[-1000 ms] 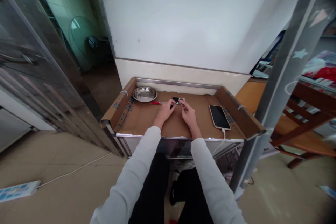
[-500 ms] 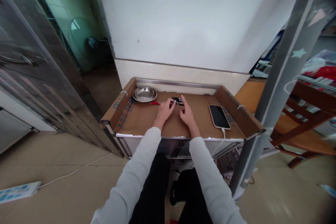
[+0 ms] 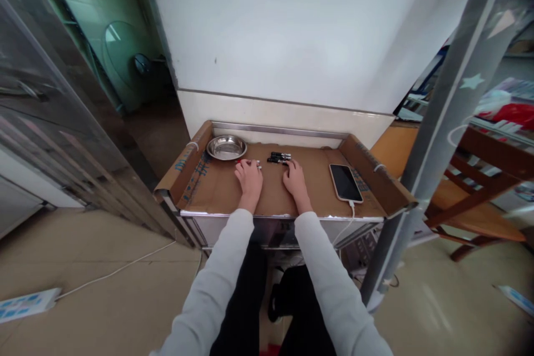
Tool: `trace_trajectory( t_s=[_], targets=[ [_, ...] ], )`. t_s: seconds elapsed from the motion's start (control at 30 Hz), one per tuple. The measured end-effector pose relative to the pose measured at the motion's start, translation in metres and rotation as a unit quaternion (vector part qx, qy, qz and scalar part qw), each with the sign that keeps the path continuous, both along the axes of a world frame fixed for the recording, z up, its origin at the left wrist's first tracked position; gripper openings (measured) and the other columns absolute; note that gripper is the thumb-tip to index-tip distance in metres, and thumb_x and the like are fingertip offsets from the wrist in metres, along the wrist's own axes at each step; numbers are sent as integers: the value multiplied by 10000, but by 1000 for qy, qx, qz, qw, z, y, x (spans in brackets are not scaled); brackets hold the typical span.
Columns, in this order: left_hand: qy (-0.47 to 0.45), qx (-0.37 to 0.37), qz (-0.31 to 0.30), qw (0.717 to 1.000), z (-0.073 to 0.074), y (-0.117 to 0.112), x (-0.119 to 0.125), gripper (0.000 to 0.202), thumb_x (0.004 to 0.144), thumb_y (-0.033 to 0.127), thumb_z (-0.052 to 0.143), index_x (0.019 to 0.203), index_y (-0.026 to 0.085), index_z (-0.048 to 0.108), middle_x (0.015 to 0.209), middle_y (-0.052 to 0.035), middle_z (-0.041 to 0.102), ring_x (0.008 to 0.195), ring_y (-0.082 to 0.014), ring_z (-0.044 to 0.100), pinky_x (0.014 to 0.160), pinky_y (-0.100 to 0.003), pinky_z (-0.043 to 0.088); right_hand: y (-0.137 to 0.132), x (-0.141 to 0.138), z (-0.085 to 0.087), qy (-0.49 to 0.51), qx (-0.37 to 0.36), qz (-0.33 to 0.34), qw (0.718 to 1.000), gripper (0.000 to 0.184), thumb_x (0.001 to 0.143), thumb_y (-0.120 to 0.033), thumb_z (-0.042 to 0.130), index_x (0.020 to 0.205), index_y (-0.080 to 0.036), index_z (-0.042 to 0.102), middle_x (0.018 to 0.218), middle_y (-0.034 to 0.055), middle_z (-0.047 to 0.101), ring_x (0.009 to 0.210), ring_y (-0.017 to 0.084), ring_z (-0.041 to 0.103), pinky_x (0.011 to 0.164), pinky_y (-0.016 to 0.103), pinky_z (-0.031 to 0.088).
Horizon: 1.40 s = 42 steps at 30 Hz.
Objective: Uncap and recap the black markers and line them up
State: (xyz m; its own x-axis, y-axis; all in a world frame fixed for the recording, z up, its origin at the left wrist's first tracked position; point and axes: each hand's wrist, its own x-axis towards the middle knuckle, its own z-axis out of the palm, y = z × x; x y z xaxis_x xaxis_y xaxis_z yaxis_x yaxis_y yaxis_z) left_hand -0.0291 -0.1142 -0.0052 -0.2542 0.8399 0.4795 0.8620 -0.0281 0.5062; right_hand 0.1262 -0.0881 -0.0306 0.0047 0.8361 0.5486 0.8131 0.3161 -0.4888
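My left hand [image 3: 249, 179] rests on the cardboard with its fingers bent over a red marker pen [image 3: 238, 162], which shows only at its ends. White and dark bits, perhaps more of a pen, stick out past the fingers on the right. Several black marker pens [image 3: 278, 156] lie close together, side by side, in the middle of the tray. My right hand [image 3: 295, 179] is at their right end, its fingertips by the nearest pen and its fingers loosely apart. Just behind my left hand stands a round steel dish [image 3: 226, 148].
The cardboard-lined tray [image 3: 217, 192] has raised side walls. A phone [image 3: 346, 182] with a white charging cable lies on its right. A white wall rises behind it. A metal post [image 3: 434, 139] and wooden chair [image 3: 475, 200] stand to the right.
My left hand has moved left, away from the black pens, onto the red pen. My right hand has drawn in beside the black pens, which now lie uncovered. The view has shifted slightly.
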Motion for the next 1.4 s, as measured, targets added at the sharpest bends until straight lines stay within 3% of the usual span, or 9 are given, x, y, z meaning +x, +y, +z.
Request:
trace_trajectory(
  t_s=[0.2,0.53,0.77,1.07,1.27,1.4],
  targets=[
    [-14,-11,12,1000,-1,5,0,178,833,153,469,960,170,591,1051,-159,480,1011,-296,473,837,-434,409,-1,0,1,-12,4,-12,1000,366,788,-92,358,1095,-96,557,1147,182,513,1081,264,444,966,431,380],
    [-57,19,-24,998,1,10,2,226,792,74,447,1013,114,469,1071,-154,475,993,-243,505,888,-396,413,-2,-1,2,-46,-7,-28,999,335,800,-99,363,1059,-111,575,1062,167,520,994,268,447,909,410,388],
    [51,-1,-205,977,1,16,24,207,825,61,393,971,153,509,991,-105,520,963,-209,527,894,-339,422,-5,-2,7,-85,-2,-52,995,228,796,-104,405,938,-133,582,942,142,547,899,251,454,844,372,369],
    [107,-2,-217,970,-7,23,26,175,799,83,458,951,127,532,997,-121,510,976,-227,508,904,-356,422,-4,-1,7,-113,-24,-67,991,187,829,-163,444,936,-122,592,955,138,553,907,241,450,828,340,349],
    [121,10,-223,967,-7,24,28,149,825,223,507,935,130,548,982,-121,517,968,-247,506,889,-373,428,-3,1,6,-113,-22,-57,992,187,851,-183,448,905,-127,618,926,132,572,882,239,456,823,342,342],
    [120,11,-236,964,-5,23,27,135,837,191,465,928,141,550,972,-117,530,952,-241,507,887,-379,418,-3,2,7,-121,-18,-54,991,204,866,-201,446,912,-130,631,932,132,583,874,236,458,806,339,336]
  ],
)
